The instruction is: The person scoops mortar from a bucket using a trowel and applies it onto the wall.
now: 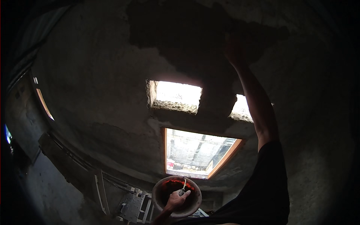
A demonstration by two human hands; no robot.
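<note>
Low in the view, my left hand [175, 201] is closed around the dark grip of a trowel [184, 185] with a pale, bent metal neck. That hand is over a round basin [157, 189], whose inside is dark with an orange-red band near the far rim. The trowel's blade cannot be made out. My right hand [234, 51] is raised high, with the arm stretched up to the wall, at a dark, damp-looking patch of plaster [180, 33]. Deep shadow hides its fingers and whatever they may hold.
Below the patch, two rough-edged openings [177, 108] let in bright light. Beneath them is a wood-framed window [164, 150]. A long plank [60, 157] and a metal frame [131, 205] stand at lower left. Rough grey wall [93, 82] surrounds these.
</note>
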